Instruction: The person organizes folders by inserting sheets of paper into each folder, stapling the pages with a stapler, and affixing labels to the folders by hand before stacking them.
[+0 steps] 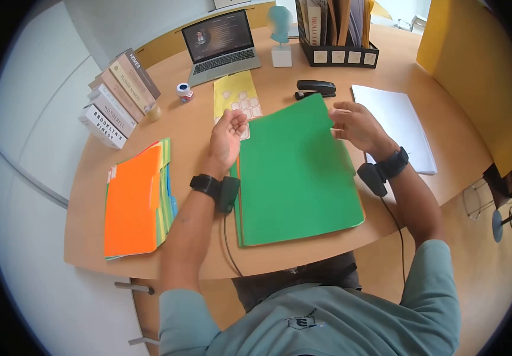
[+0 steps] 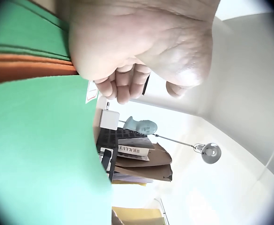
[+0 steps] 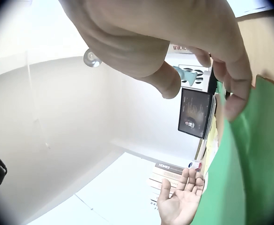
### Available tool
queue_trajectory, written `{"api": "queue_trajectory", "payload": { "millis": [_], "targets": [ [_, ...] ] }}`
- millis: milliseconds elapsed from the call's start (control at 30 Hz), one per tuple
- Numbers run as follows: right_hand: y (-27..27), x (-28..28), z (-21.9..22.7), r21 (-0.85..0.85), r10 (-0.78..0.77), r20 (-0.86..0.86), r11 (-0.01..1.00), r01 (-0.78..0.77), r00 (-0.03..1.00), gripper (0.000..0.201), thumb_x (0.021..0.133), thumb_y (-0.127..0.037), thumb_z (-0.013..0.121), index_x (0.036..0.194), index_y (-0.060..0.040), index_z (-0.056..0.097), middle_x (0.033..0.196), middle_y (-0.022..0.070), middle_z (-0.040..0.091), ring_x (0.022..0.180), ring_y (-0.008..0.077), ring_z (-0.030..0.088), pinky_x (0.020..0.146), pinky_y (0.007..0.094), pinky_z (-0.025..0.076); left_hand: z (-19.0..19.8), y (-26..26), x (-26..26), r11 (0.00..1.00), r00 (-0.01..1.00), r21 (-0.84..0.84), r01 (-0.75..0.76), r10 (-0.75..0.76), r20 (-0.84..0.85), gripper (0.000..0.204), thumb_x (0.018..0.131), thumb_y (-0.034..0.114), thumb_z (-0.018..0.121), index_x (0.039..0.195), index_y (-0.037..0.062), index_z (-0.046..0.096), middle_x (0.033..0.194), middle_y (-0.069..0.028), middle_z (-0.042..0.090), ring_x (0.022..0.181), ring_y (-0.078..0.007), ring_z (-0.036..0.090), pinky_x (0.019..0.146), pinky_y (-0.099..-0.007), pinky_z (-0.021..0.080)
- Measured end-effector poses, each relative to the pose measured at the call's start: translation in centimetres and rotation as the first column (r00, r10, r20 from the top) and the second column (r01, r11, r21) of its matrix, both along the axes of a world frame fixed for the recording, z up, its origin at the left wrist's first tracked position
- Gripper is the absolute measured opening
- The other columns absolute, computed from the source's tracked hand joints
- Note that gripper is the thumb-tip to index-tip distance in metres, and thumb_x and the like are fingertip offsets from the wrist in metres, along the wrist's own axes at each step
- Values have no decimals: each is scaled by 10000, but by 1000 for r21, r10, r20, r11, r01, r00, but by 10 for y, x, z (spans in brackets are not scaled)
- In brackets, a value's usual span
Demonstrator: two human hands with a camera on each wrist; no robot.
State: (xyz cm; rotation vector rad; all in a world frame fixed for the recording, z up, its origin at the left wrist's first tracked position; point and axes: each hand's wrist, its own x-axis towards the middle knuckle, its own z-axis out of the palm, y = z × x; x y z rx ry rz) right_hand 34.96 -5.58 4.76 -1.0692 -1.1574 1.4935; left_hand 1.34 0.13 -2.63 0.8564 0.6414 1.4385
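Note:
A stack of green folders [image 1: 297, 178] lies before me, its top one raised toward the far right corner. Orange folder edges [image 2: 29, 65] show between green layers in the left wrist view. My left hand [image 1: 227, 137] is at the stack's upper left edge, palm turned inward, fingers loosely bent around nothing. At the upper right edge is my right hand [image 1: 360, 127]. In the right wrist view its fingertips [image 3: 235, 105] are right at the green edge, while the thumb [image 3: 167, 86] stands apart from it.
An orange folder pile [image 1: 131, 204] lies left, white paper [image 1: 395, 124] right. Behind are a yellow sheet with labels [image 1: 235, 95], stapler [image 1: 316, 88], tape roll [image 1: 184, 91], laptop [image 1: 220, 44], bust [image 1: 280, 35] and black file holder [image 1: 342, 57]. Books [image 1: 119, 95] stand at left.

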Motion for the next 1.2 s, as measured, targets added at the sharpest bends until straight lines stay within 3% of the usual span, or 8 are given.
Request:
{"api": "queue_trajectory", "payload": {
  "millis": [333,400,533,733,800,900,1000,1200],
  "targets": [
    [-5,-86,65,343,489,-237,851,-398,840,477,1071,-357,457,1333,35,529,1237,136,615,1110,232,615,961,384,523,23,-2,-2,970,990,237,-58,87,-111,330,974,121,456,1230,-67,547,1093,-95,623,1090,-197,580,1021,-328,439],
    [-6,-91,63,372,626,7,722,-583,779,470,1078,-335,429,1379,17,505,1283,137,610,1169,235,592,993,413,497,23,-9,-4,987,956,126,-100,131,-263,320,954,133,491,1215,-43,551,1064,-90,611,1024,-191,600,936,-317,488],
    [8,-43,57,401,296,603,690,-602,741,428,1035,-260,544,1342,37,526,1233,125,638,1153,198,613,888,363,563,19,-8,-14,989,957,147,-36,76,-281,295,944,141,505,1178,-27,569,1036,-92,613,976,-188,602,871,-308,499],
    [53,130,28,348,-256,581,936,48,773,419,896,-280,741,1142,42,633,989,108,660,833,200,640,683,338,552,17,4,-27,978,937,178,107,-39,-347,259,931,155,526,1122,-4,596,993,-95,617,904,-183,604,774,-295,515],
    [66,181,12,419,-482,820,873,252,309,513,847,-293,781,1180,62,620,1073,175,667,963,276,652,790,385,541,9,7,-28,979,941,161,122,-62,-331,247,926,159,533,1104,4,605,979,-96,619,880,-181,604,741,-290,520],
    [35,197,13,377,-409,903,901,215,130,604,780,-288,826,1203,86,611,1161,249,657,1076,355,636,902,414,503,6,1,-16,974,994,202,98,-86,-68,184,920,159,551,1012,12,612,889,-84,603,799,-180,577,756,-298,496],
    [33,213,0,227,-270,955,933,280,124,730,754,-484,799,1148,100,611,1147,263,648,1080,377,622,939,434,462,-18,22,-29,894,938,412,178,-281,204,222,956,217,586,985,-2,603,845,-73,589,771,-184,585,817,-312,483],
    [39,221,-8,103,-222,945,901,422,242,411,719,-193,833,967,91,670,891,201,683,839,292,649,719,410,504,-22,22,-37,884,931,437,165,-286,228,225,957,220,587,985,-2,603,845,-73,590,770,-183,584,812,-310,483]
  ]
}}
